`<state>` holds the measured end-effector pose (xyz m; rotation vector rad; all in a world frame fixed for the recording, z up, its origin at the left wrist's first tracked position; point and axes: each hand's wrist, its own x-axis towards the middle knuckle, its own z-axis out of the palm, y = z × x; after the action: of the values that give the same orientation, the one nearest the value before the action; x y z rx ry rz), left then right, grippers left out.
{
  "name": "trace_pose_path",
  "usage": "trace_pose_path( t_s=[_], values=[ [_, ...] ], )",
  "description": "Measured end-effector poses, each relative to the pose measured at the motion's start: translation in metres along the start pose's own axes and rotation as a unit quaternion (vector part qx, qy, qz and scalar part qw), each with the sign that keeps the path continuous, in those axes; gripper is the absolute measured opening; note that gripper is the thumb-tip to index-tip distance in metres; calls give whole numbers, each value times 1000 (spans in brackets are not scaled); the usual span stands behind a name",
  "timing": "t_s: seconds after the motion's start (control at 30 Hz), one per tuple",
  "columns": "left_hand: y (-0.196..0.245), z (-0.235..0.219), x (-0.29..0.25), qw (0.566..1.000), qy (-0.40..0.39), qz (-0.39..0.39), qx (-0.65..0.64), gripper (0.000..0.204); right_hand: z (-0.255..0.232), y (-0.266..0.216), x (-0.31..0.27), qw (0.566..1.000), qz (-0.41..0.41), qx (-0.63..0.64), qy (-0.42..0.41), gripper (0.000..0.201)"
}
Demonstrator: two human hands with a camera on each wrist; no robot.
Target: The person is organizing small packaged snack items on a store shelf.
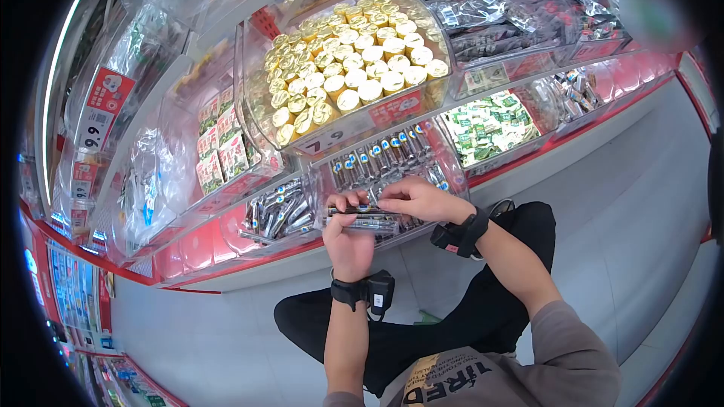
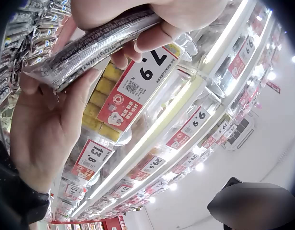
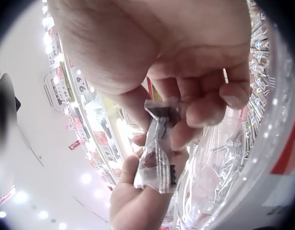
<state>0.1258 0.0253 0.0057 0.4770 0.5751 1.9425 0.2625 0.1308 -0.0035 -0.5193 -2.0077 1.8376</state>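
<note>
A slim, dark stick-shaped snack in a clear-ended wrapper (image 2: 102, 48) spans both hands, in front of the lower shelf bins. My left hand (image 1: 351, 241) holds it with curled fingers, thumb along the near side. At its other end, the thumb and fingers of my right hand (image 1: 428, 201) pinch the wrapper. Small print runs along the stick's dark side in the left wrist view. The right wrist view looks along the wrapper (image 3: 159, 155) from its crimped end, with the left hand (image 3: 140, 206) beyond. Similar dark sticks (image 1: 377, 158) lie in the bin just behind the hands.
Gold-wrapped rolls (image 1: 354, 56) fill a clear bin above, with a 7.9 price label (image 1: 324, 139) in front. Green-and-white packets (image 1: 494, 124) lie in a bin to the right, more silvery sticks (image 1: 279, 207) to the left. Below are crossed legs (image 1: 452, 301) on the grey floor (image 1: 226, 332).
</note>
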Motion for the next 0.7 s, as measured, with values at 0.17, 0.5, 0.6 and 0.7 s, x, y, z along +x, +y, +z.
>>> trace_pose_path(
  t_s=[0.17,0.5,0.6,0.7],
  values=[
    [8,10,-6,998,12,-9,62,23,-9,2,3,974,-10,181,134,12],
    [-3,12,-9,991,-18,-56,122,18,-6,7,7,889,-46,384,246,12],
    [-11,12,-10,977,-1,-57,206,17,-6,13,5,900,9,390,195,14],
    [-13,19,-8,961,1,-52,270,18,-2,3,2,942,77,280,168,14]
  ],
)
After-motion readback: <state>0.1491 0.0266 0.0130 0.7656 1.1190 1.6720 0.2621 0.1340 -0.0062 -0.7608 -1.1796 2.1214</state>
